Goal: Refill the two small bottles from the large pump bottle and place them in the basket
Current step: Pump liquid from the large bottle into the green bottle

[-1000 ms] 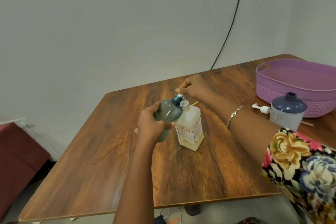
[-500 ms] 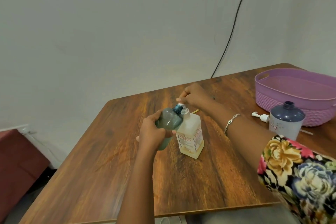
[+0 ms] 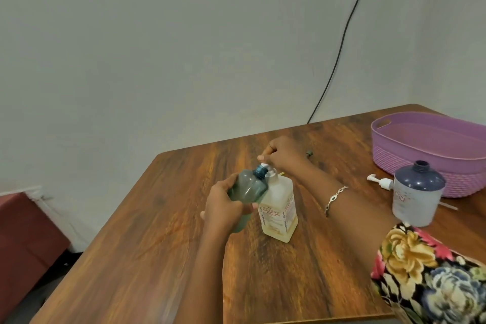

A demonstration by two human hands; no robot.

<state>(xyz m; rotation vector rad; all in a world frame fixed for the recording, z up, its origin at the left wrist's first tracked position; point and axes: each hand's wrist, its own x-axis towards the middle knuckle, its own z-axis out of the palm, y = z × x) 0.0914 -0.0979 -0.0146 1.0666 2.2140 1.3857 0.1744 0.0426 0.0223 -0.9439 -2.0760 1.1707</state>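
Note:
A pale yellow pump bottle (image 3: 279,209) stands upright mid-table. My right hand (image 3: 282,153) sits curled on top of its white pump head. My left hand (image 3: 224,208) grips a small greenish bottle (image 3: 247,188), tilted so its blue neck meets the pump's spout. A second small bottle (image 3: 416,194), with a dark blue shoulder and an open neck, stands to the right in front of the purple basket (image 3: 394,155). Its loose white pump cap (image 3: 381,182) lies beside it on the table.
The wooden table (image 3: 157,258) meets a pale wall at its far edge. A black cable (image 3: 339,55) runs down the wall behind the table. A dark red piece of furniture (image 3: 23,229) stands low at the left.
The view has shifted downward and the scene sits lower in frame. Both hands hold the same positions on the small bottle and the pump head.

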